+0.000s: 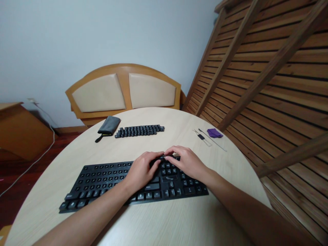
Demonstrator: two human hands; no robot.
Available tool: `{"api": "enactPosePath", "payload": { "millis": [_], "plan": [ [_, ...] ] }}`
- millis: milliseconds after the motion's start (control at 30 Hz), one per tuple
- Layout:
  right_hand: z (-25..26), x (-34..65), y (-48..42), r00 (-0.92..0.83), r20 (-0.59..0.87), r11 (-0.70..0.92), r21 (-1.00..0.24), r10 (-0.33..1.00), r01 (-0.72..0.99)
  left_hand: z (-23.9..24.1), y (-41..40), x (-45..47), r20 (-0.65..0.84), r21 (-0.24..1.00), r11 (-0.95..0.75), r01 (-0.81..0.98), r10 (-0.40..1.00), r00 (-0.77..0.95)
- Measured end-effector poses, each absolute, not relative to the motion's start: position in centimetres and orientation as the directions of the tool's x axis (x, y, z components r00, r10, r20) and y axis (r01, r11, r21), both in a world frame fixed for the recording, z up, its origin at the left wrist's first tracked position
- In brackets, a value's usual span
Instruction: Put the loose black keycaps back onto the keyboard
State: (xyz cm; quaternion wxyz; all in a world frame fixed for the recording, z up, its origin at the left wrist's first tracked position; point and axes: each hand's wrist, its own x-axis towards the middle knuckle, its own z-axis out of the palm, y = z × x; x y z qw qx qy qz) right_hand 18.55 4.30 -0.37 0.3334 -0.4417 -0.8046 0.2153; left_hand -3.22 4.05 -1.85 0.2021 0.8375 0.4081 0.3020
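A black keyboard (107, 186) lies on the round table, its upper-left rows stripped to bare key sockets. Along its back edge, right of the middle, my two hands meet with fingertips almost touching. My left hand (142, 167) has thumb and index finger curled together over the top row. From the other side, my right hand (187, 162) curls its thumb and index finger toward the same spot. Whatever lies between the fingertips is too small and covered to make out. Loose black keycaps (139, 131) stand in rows behind the keyboard.
A grey pouch (110, 125) with a black loop lies left of the keycaps. To the right are a wire keycap puller (202, 137), a thin rod-like tool (212, 140) and a folded purple cloth (214, 133). Wooden slats (256, 102) rise beyond the right table edge.
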Motion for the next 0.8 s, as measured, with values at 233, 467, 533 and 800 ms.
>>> {"api": "enactPosePath", "payload": {
  "millis": [233, 467, 533, 800],
  "plan": [
    [-0.4, 19.3, 4.77, -0.44, 0.328, 0.546, -0.572, 0.836, 0.612, -2.06, 4.51, -3.28, 0.224, 0.673, -0.469, 0.572, 0.866, 0.448],
    [-0.4, 19.28, 4.72, -0.459, 0.307, 0.548, -0.563, 0.834, 0.619, -2.12, 4.58, -3.28, 0.214, 0.695, -0.467, 0.547, 0.86, 0.462],
    [-0.36, 19.23, 4.67, -0.458, 0.306, 0.546, -0.564, 0.835, 0.619, -2.13, 4.61, -3.28, 0.214, 0.692, -0.468, 0.55, 0.86, 0.463],
    [-0.29, 19.2, 4.54, -0.484, 0.327, 0.579, -0.559, 0.812, 0.594, -2.04, 4.64, -3.32, 0.196, 0.681, -0.449, 0.579, 0.873, 0.446]
  ]
}}
